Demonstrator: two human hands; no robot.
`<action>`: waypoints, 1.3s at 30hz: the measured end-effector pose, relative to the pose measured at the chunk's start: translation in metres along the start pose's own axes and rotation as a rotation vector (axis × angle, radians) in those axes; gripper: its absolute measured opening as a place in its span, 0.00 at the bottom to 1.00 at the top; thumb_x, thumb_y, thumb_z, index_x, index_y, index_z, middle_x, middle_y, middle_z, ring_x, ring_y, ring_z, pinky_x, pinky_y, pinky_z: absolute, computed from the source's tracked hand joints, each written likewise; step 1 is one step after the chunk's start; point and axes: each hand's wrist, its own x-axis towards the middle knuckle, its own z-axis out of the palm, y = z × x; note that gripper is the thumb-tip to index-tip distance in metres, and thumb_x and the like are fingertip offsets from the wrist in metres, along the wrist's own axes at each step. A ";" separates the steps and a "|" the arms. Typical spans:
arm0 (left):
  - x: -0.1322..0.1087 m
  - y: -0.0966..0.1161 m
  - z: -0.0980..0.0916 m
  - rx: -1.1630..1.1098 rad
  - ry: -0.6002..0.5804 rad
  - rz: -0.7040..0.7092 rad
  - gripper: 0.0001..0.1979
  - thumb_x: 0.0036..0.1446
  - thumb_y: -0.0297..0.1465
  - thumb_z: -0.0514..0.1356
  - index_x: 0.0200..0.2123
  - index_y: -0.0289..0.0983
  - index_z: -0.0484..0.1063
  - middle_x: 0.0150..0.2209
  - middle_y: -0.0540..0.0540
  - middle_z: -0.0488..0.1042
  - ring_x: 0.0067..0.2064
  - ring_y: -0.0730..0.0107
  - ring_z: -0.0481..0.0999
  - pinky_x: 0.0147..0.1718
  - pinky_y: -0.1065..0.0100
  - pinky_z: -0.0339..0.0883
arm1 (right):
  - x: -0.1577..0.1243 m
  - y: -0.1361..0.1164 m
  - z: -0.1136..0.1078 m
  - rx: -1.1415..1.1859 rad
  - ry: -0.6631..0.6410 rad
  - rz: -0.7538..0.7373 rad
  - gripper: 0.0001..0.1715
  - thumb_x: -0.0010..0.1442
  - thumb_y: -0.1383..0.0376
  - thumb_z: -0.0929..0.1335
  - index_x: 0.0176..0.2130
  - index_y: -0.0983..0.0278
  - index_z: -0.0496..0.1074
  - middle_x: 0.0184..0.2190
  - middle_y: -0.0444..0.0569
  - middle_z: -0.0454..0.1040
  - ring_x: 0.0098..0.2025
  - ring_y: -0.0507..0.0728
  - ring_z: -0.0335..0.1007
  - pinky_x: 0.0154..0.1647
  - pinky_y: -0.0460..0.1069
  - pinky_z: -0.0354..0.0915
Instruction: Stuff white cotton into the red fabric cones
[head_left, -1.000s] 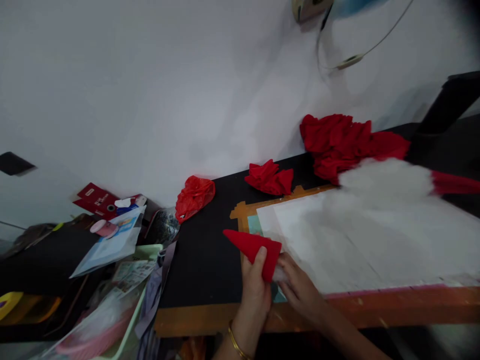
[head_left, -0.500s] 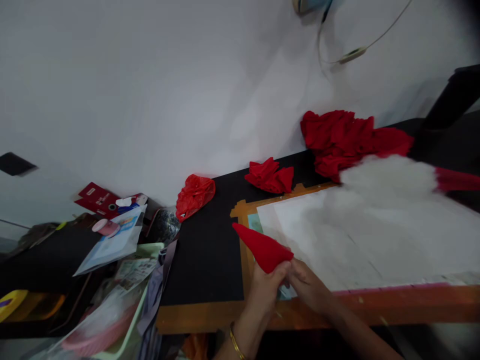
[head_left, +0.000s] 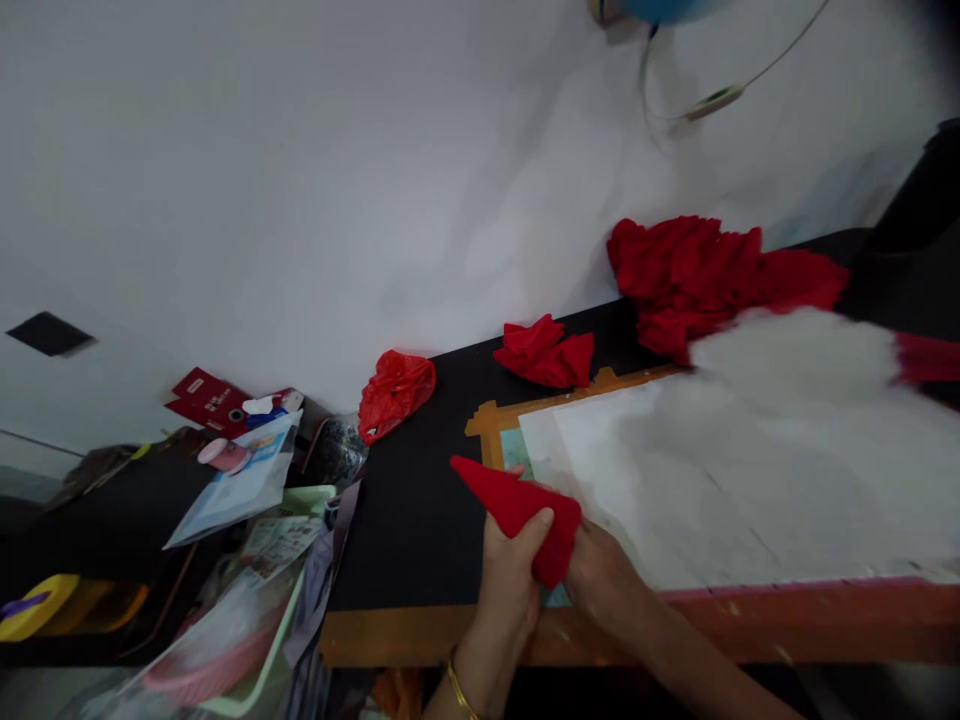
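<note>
A cone-shaped piece of red cloth (head_left: 510, 500) is held over the near edge of the table, its narrow tip pointing up and left. My left hand (head_left: 514, 570) is closed round it from below, thumb lying across the front. At the wide end, my right hand (head_left: 604, 575) touches the cloth; its fingers are hidden behind or inside it, and I cannot tell which. To the right, a heap of fluffy white stuffing (head_left: 795, 360) rests on a white sheet (head_left: 675, 480).
Behind the sheet lie a big pile of red cloth pieces (head_left: 690, 280) and a smaller red bunch (head_left: 547, 352). A red plastic bag (head_left: 396, 390) stands near the wall. On the left are a pale green basket (head_left: 259, 670), a pink jar (head_left: 223, 455) and a red box (head_left: 208, 400).
The red cone has turned slightly in my hands, and its wide end hangs lower. My left thumb has shifted onto its front, while my right hand is further behind the wide end.
</note>
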 end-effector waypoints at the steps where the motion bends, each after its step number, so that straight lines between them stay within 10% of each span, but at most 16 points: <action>1: -0.002 -0.003 0.002 0.004 0.015 -0.008 0.36 0.43 0.28 0.72 0.56 0.38 0.65 0.40 0.44 0.80 0.40 0.64 0.80 0.43 0.65 0.72 | 0.000 -0.001 0.002 -0.019 -0.018 0.022 0.26 0.64 0.71 0.61 0.61 0.65 0.65 0.54 0.58 0.75 0.53 0.63 0.74 0.51 0.55 0.74; 11: 0.018 -0.009 -0.001 -0.225 0.171 -0.177 0.29 0.41 0.34 0.74 0.48 0.35 0.72 0.42 0.41 0.79 0.41 0.60 0.80 0.46 0.61 0.72 | -0.005 0.009 -0.020 0.176 0.114 0.171 0.24 0.61 0.72 0.62 0.56 0.59 0.66 0.56 0.55 0.68 0.58 0.61 0.67 0.54 0.56 0.70; 26: 0.014 -0.028 -0.009 -0.142 0.092 -0.156 0.21 0.44 0.35 0.72 0.43 0.39 0.74 0.41 0.45 0.80 0.41 0.63 0.79 0.44 0.66 0.71 | -0.001 0.014 -0.015 0.126 0.298 0.273 0.09 0.61 0.73 0.65 0.41 0.60 0.65 0.40 0.49 0.70 0.43 0.56 0.69 0.43 0.50 0.69; 31: 0.030 -0.027 -0.015 -0.150 0.182 -0.169 0.27 0.39 0.38 0.73 0.44 0.38 0.74 0.39 0.45 0.80 0.39 0.64 0.79 0.38 0.68 0.71 | -0.003 0.012 -0.023 -0.040 0.150 0.076 0.18 0.61 0.73 0.66 0.51 0.62 0.65 0.45 0.53 0.71 0.46 0.60 0.67 0.46 0.55 0.69; 39: 0.007 -0.019 0.005 -0.074 0.040 -0.106 0.20 0.47 0.37 0.70 0.43 0.38 0.76 0.41 0.44 0.80 0.44 0.65 0.79 0.44 0.69 0.70 | 0.000 0.011 -0.013 -0.068 0.054 0.114 0.09 0.55 0.75 0.64 0.32 0.62 0.68 0.31 0.51 0.72 0.37 0.60 0.66 0.36 0.53 0.69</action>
